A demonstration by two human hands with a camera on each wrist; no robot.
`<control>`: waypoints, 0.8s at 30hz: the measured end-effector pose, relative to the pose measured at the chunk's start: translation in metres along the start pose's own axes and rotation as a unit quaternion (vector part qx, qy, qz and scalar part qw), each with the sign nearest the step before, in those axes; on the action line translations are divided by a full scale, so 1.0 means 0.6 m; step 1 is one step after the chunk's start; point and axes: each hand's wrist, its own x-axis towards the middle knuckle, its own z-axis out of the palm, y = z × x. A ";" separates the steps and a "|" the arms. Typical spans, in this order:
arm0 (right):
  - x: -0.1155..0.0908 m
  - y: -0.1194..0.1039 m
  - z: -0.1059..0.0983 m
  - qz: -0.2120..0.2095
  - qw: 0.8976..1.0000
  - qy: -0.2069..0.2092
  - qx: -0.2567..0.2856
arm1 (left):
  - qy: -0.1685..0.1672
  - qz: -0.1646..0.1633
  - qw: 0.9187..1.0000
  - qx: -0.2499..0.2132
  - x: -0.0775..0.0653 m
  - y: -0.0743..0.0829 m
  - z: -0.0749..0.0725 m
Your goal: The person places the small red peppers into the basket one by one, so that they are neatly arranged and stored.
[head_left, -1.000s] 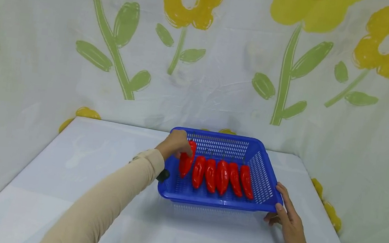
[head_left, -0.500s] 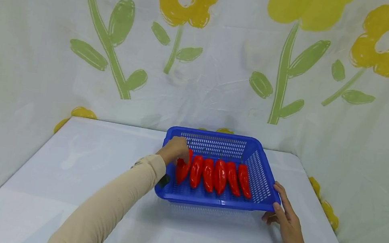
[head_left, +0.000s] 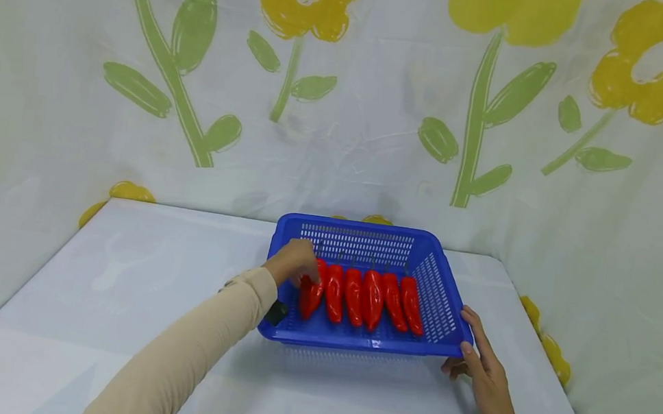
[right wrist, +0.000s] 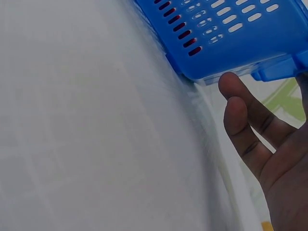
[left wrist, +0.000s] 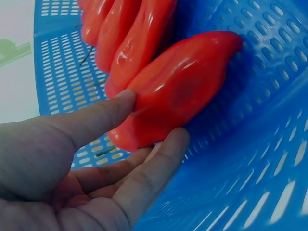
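Observation:
In the head view a blue plastic basket (head_left: 346, 341) with slotted walls holds several glossy red peppers (head_left: 372, 302) in a row, stems toward the back. My left hand (head_left: 298, 259) reaches over the basket's left side to the leftmost pepper (left wrist: 183, 86). In the left wrist view its thumb lies on one side of that pepper and its fingers on the other, pinching it near the stem end. My right hand (head_left: 487, 381) holds the basket's front right corner by the rim. In the right wrist view two of its fingers (right wrist: 236, 115) stay off the basket wall.
The basket stands on a white table (head_left: 168, 325), toward its back edge. A white cloth (head_left: 349, 168) printed with yellow flowers hangs behind and at the sides. A dark wrist device (head_left: 277, 313) overlaps the basket's left rim.
My left hand has lowered the leftmost pepper into line with the others on the basket floor. The right hand keeps its hold on the corner. The head view has shifted slightly.

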 end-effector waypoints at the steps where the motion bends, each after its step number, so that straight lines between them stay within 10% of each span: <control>1: 0.000 0.000 0.000 0.000 1.000 -0.001 -0.001 | -0.003 -0.002 1.000 -0.008 0.001 -0.001 0.000; 7: 0.001 -0.003 0.000 -0.007 1.000 -0.003 0.005 | 0.001 -0.003 1.000 -0.013 0.010 -0.004 0.003; 16: -0.001 -0.001 0.002 -0.033 0.999 -0.010 0.011 | 0.033 0.071 0.990 0.113 0.014 -0.006 -0.007; 24: -0.001 0.002 0.002 -0.013 1.000 0.000 0.003 | 0.003 0.174 0.984 -0.039 -0.024 -0.017 -0.047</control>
